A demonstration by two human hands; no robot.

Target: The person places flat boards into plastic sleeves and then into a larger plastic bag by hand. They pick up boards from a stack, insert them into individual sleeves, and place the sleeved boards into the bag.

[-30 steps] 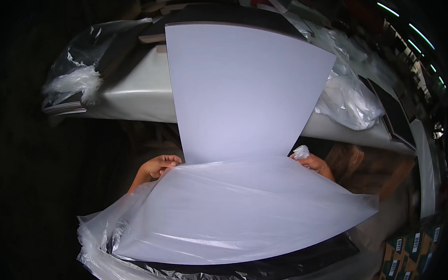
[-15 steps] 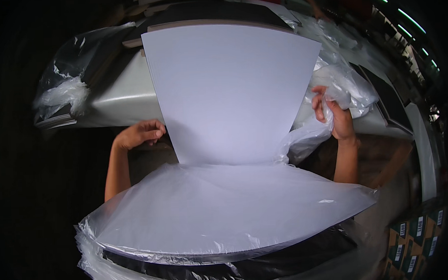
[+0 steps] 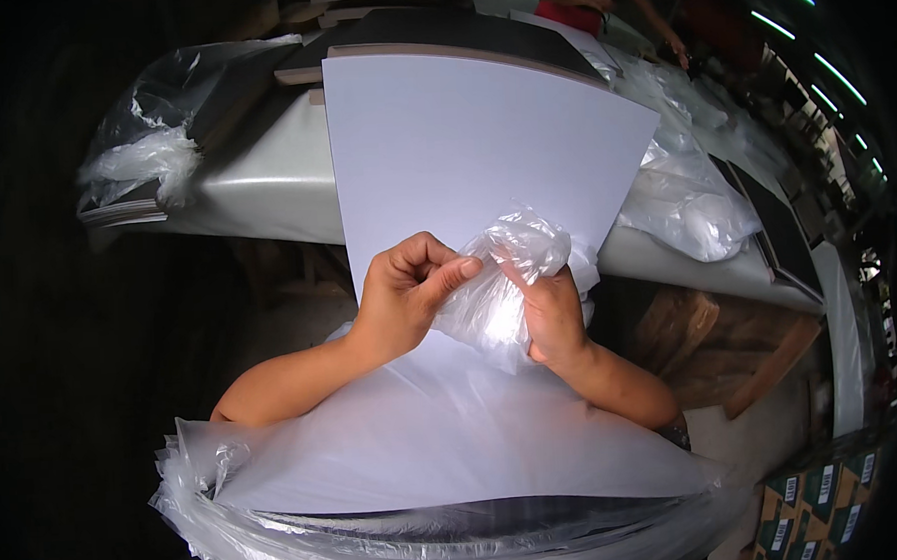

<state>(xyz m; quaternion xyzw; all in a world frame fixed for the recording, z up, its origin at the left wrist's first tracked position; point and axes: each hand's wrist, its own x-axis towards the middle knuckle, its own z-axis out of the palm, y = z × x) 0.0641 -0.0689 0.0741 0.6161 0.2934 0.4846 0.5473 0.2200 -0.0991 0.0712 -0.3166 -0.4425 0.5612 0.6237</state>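
Note:
Bunched clear plastic bag (image 3: pixel 505 313) is gathered between my hands, over the middle of a large white sheet stack (image 3: pixel 483 148). My left hand (image 3: pixel 404 292) is closed on the bunch's left side, thumb against the curled fingers. On the other side my right hand (image 3: pixel 555 315) is closed around the plastic, which partly hides its fingers. The stack's far end is bare and leans on the table edge. Its near end lies under cloudy clear film (image 3: pixel 455 430), close to my body.
Dark boards (image 3: pixel 468 34) lie beyond the stack on a pale covered table (image 3: pixel 264 183). Plastic-wrapped boards (image 3: pixel 143 153) stand at the left, and crumpled plastic (image 3: pixel 691 209) at the right. Printed cartons (image 3: pixel 819 509) sit at lower right. A person in red (image 3: pixel 572 9) is at the far side.
Both hands have come inward from the stack's two sides to meet over its middle. The right hand has brought the plastic with it; the left hand has taken hold of it too.

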